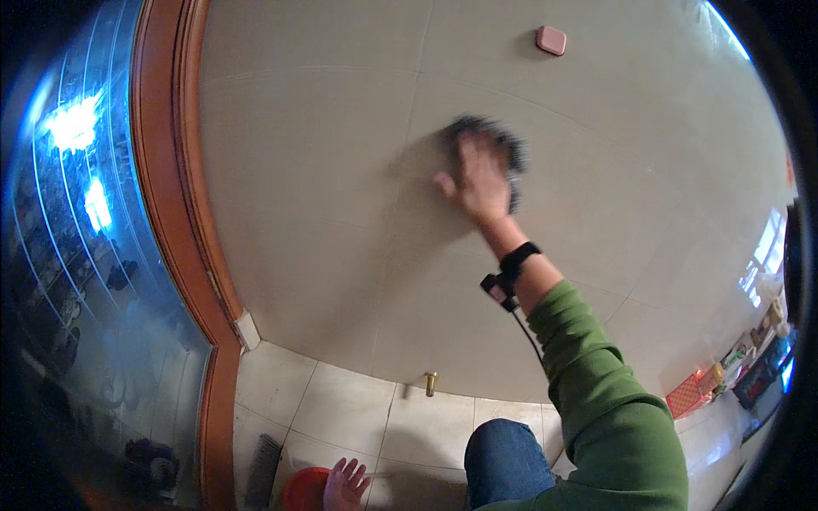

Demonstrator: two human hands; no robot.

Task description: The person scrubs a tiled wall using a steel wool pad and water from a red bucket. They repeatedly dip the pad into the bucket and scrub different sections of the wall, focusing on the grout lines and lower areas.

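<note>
My right hand (480,180) presses a dark cloth (511,147) flat against the beige tiled wall (307,179). Motion blurs both the hand and the cloth, and the fingers cover part of the cloth. A black strap with a small cabled device (500,290) sits around my right wrist. Low in the view, my left hand (345,485) has its fingers spread and nothing in them. It is beside a red plastic container (305,490), which is cut off by the lower edge of the picture.
A brown wooden frame (185,191) with a glass panel (96,268) borders the wall on the left. A pink square fitting (551,40) sits high on the wall. Near the floor is a brass fitting (431,383). A red box (689,397) and other goods line the right side.
</note>
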